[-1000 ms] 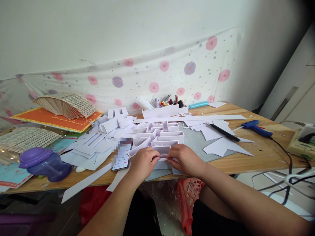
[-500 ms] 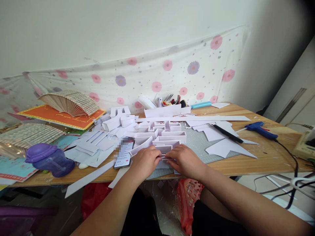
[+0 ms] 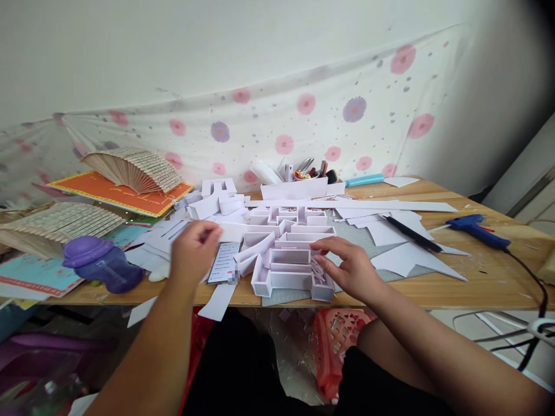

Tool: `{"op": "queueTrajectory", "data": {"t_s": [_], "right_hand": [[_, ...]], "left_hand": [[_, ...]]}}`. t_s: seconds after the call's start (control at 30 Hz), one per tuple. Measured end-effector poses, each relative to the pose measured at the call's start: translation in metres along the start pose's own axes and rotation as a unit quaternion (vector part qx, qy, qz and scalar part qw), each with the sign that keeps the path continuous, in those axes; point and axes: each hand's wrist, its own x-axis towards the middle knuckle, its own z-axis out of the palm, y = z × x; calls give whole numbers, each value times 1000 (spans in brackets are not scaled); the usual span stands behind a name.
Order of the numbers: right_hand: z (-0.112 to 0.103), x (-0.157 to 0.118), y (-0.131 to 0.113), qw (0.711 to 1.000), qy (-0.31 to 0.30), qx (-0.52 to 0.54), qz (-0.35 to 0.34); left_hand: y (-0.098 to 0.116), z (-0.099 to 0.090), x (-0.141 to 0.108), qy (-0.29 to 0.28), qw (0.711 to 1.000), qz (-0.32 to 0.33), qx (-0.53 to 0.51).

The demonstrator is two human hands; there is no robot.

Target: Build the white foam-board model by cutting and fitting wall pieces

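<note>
A structure of white card walls [image 3: 289, 279] stands near the table's front edge, divided into open compartments, with small scraps in the right one. My right hand [image 3: 342, 261] hovers at its right side, thumb and fingers apart and nothing between them. Over the paper pile to the left, my left hand [image 3: 196, 248] is raised, its fingers curled together; what they hold, if anything, is too small to tell. A phone [image 3: 224, 261] with a lit screen lies between my left hand and the card structure. A white strip [image 3: 219, 301] overhangs the front edge.
A purple cup [image 3: 104, 267] stands at the left, near folded fans [image 3: 134, 170]. White sheets [image 3: 403, 257] and a black cutter [image 3: 411, 233] lie right of the structure. Farther right is a blue glue gun [image 3: 479, 229] with its cord. A white box [image 3: 295, 190] holds tools at the back.
My hands have parted from the front of the card structure. The left moved up and left, the right moved right and opened. The structure's front compartments now show, and the view has shifted.
</note>
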Motion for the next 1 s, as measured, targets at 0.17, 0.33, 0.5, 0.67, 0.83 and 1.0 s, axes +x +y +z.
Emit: {"op": "queueTrajectory", "data": {"t_s": [0.17, 0.33, 0.5, 0.67, 0.83, 1.0], "right_hand": [[-6, -2, 3, 1000, -11, 2, -6], [-7, -2, 2, 1000, -28, -4, -10], [-7, -3, 1, 999, -47, -3, -20], [-10, -4, 3, 998, -53, -5, -15], [-14, -4, 6, 999, -47, -14, -18], [-16, 0, 22, 998, -39, -45, -14]], "left_hand": [[-78, -36, -12, 5, 976, 15, 216], [-111, -37, -61, -90, 959, 63, 263], [-117, -36, -89, -57, 944, 129, 299], [-128, -41, -100, -66, 928, 171, 324], [-158, -41, -102, -97, 921, 163, 340], [-186, -34, -92, -140, 940, 82, 301]]}}
